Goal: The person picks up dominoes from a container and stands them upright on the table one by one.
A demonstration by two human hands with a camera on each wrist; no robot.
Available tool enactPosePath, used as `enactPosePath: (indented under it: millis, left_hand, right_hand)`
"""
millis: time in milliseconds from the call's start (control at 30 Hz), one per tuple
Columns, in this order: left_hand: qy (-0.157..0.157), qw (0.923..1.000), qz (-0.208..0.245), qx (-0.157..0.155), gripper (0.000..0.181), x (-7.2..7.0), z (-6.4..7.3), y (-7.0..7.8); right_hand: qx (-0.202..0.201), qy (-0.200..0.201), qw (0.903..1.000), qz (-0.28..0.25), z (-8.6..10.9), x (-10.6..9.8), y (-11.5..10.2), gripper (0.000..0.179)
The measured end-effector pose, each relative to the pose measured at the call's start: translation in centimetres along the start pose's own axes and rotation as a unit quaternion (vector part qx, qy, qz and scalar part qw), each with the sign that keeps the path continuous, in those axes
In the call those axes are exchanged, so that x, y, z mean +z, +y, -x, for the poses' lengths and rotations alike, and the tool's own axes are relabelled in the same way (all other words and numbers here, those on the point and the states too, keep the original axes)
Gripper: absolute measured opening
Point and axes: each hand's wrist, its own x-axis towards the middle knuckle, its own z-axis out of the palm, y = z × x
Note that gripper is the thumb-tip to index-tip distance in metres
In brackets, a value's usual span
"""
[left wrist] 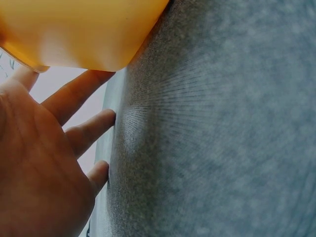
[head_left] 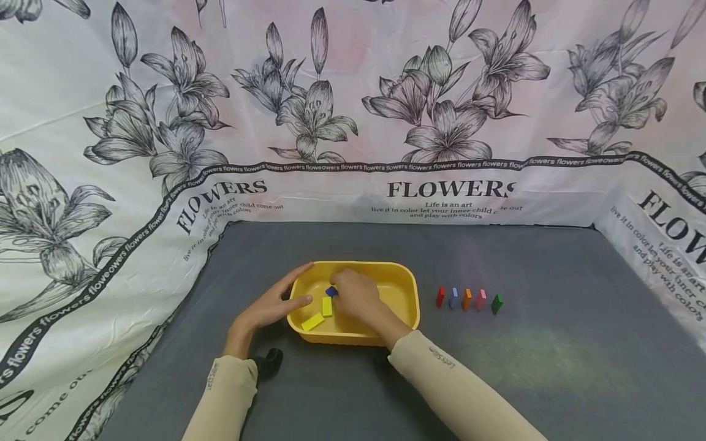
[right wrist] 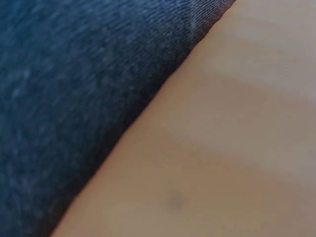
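Observation:
A yellow plastic box (head_left: 408, 303) sits on the table. My left hand (head_left: 273, 306) rests at its left end, thumb over the rim and the other fingers outside. In the left wrist view those fingers spread fairly straight beside the box wall (left wrist: 89, 34). My right hand (head_left: 355, 297) reaches inside with curled fingers, seeming to pinch a dark blue block (head_left: 331, 291); the fingertips are partly hidden. Below that lie a yellow block (head_left: 327, 307) and another yellow block (head_left: 312, 322). The right wrist view is filled by blurred skin and dark grey cloth.
Right of the box, several small blocks stand upright in a row: a red block (head_left: 440, 297), a light blue block (head_left: 454, 298), an orange block (head_left: 467, 299), a pink block (head_left: 481, 299) and a green block (head_left: 497, 304). Flower-printed cloth (head_left: 331, 202) hangs behind the grey table (head_left: 551, 355).

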Motion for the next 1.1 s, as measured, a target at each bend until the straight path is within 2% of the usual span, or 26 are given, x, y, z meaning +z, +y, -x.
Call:
enactPosePath:
  millis: [300, 500, 833, 967, 1100]
  left_hand:
    - [-0.001, 1.0000, 0.003, 0.005, 0.071, 0.0, 0.0, 0.0]
    - [0.000, 1.0000, 0.002, 0.010, 0.070, 0.0, -0.1, -0.1]
    - [0.001, 1.0000, -0.003, 0.003, 0.071, 0.1, 0.0, -0.1]
    - [-0.001, 1.0000, -0.003, 0.006, 0.071, 0.1, 0.0, -0.1]
    - [0.000, 1.0000, 0.001, 0.002, 0.071, 0.0, 0.0, -0.1]
  right_hand:
    - [0.008, -0.016, 0.9996, 0.024, -0.6, 0.3, -0.4, 0.011]
    - [0.006, -0.041, 0.9972, 0.062, -0.8, 0.4, -0.6, 0.010]
    - [-0.008, -0.090, 0.9840, 0.154, -0.3, -0.5, -1.2, 0.025]
    - [-0.014, -0.082, 0.9848, 0.152, -0.1, -0.6, -1.1, 0.024]
    - [-0.021, -0.061, 0.9907, 0.120, 0.0, -0.5, -0.5, 0.014]
